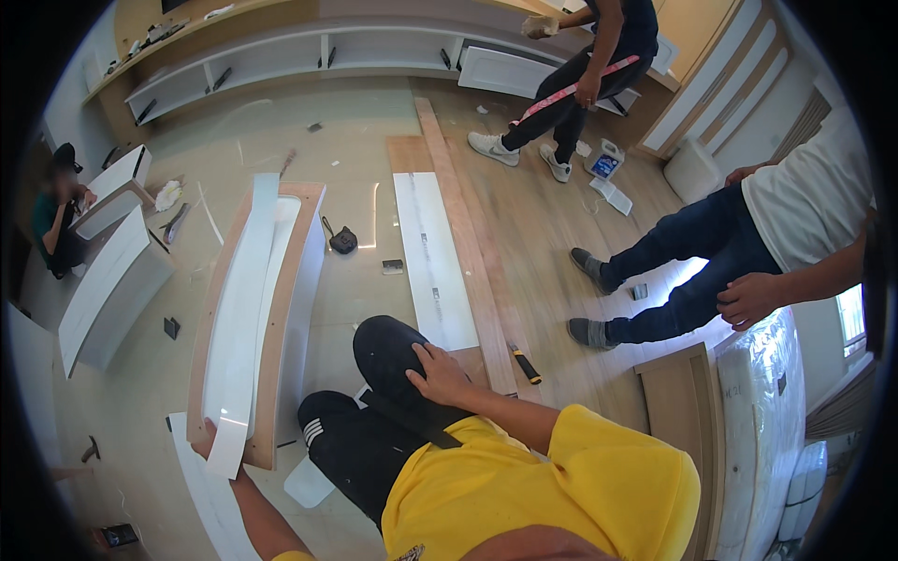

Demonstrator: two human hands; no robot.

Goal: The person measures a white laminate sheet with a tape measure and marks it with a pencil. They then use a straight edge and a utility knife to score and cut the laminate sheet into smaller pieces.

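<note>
My left hand (205, 439) is at the near end of a long white strip (248, 374). Fingers show at the strip's left edge, and the strip covers part of the hand. The strip lies lengthwise over a long curved white panel with a wooden frame (286, 374), and its near end sticks out past the frame. My right hand (440, 376) lies on my black-clad knee, fingers stretched out, holding nothing.
Right of my knees lie a white board (432, 252), a long wooden plank (458, 215) and a yellow-black-handled tool (526, 366). A black tape measure (343, 240) sits beside the frame. Two people stand right and ahead; another crouches left near curved white panels (110, 294).
</note>
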